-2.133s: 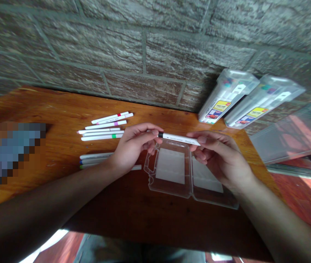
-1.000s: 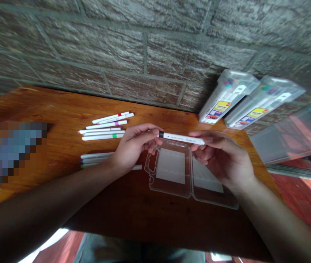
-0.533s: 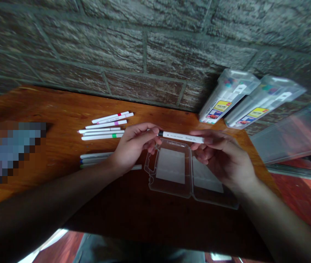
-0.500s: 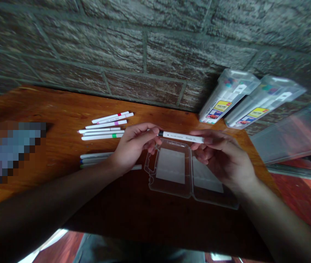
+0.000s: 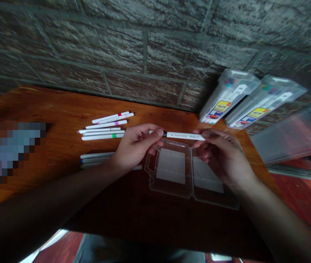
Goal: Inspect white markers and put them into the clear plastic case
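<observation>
Your left hand [image 5: 130, 148] pinches the white marker [image 5: 182, 136] by its black band, right hand [image 5: 228, 153] its far end, above the open case [image 5: 191, 175]. "Acrylic marker" legible. Loose markers [image 5: 103, 137] lie outside, uncased; two filled cases [image 5: 218, 98], yellow labels, brand unreadable.

Wall [image 5: 103, 54]: coarse stone blocks, behind counter [image 5: 51, 109].
Closed cases [image 5: 218, 100]: two, clear, labelled, standing side by side.
Floor [image 5: 300, 197]: reddish.

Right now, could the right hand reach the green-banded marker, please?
Probably not directly: the left hand sits between the right hand and the green-banded marker, and both hold another marker.
</observation>
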Tool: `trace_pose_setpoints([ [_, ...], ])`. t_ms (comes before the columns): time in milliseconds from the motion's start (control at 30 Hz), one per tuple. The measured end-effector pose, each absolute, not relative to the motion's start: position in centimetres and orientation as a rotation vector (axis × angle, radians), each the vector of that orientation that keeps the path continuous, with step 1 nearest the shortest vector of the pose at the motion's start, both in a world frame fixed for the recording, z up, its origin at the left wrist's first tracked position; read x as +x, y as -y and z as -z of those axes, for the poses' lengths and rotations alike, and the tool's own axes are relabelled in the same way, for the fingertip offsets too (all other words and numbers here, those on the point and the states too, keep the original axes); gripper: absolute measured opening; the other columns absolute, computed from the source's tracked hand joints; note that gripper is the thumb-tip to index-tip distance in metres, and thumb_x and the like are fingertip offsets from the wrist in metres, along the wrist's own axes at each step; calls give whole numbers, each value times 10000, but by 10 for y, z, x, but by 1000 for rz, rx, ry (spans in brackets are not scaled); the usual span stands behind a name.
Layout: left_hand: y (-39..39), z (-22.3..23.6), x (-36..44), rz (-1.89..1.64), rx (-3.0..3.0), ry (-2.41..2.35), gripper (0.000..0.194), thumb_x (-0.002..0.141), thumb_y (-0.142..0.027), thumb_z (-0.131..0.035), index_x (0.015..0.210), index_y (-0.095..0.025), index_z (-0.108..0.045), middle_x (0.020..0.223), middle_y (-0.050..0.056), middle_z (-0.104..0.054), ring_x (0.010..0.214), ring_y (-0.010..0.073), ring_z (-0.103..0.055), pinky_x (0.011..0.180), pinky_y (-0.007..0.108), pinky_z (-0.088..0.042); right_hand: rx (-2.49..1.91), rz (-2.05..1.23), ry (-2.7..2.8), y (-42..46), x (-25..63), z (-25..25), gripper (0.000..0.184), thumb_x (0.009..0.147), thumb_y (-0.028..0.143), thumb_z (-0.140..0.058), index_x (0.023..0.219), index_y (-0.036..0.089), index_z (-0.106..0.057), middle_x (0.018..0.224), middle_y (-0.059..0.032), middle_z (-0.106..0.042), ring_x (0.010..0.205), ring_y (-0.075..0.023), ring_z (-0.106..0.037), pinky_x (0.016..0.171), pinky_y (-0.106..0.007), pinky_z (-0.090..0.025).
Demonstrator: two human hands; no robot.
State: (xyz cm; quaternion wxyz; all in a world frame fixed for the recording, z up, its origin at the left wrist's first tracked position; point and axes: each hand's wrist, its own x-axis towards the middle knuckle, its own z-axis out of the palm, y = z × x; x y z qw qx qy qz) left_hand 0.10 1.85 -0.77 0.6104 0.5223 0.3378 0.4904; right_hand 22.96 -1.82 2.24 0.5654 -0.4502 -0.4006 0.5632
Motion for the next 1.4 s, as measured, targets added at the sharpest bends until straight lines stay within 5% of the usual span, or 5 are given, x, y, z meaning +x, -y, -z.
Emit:
trace_pose_setpoints([
  [467, -19, 10, 0, -1163, 1131, -710, 200, 924, -306, -763, 1033, -147, -816, 818, 60, -802, 486, 79, -552, 493, 226, -451, -1161, -1274, 809, 6, 236, -15, 179, 696, 239, -723, 816, 141, -812, 611, -37, -739, 405, -96, -530, 360, -198, -398],
  [1000, -8, 4, -3, -1095, 1359, -594, 325, 958, -301, -742, 1248, -167, -798, 1064, 150, -843, 521, 91, -583, 500, 233, -474, -1171, -1316, 733, 2, 242, -13, 179, 698, 244, -698, 825, 136, -764, 571, -3, -672, 396, -91, -521, 357, -192, -378],
  [1400, -1, 2, 1, -1187, 1493, -708, 335, 968, -300, -735, 1266, -155, -786, 1005, 137, -855, 484, 74, -561, 476, 202, -485, -1199, -1348, 688, 1, 242, -12, 89, 746, 210, -699, 774, 138, -742, 551, -5, -680, 336, -104, -539, 290, -200, -422],
])
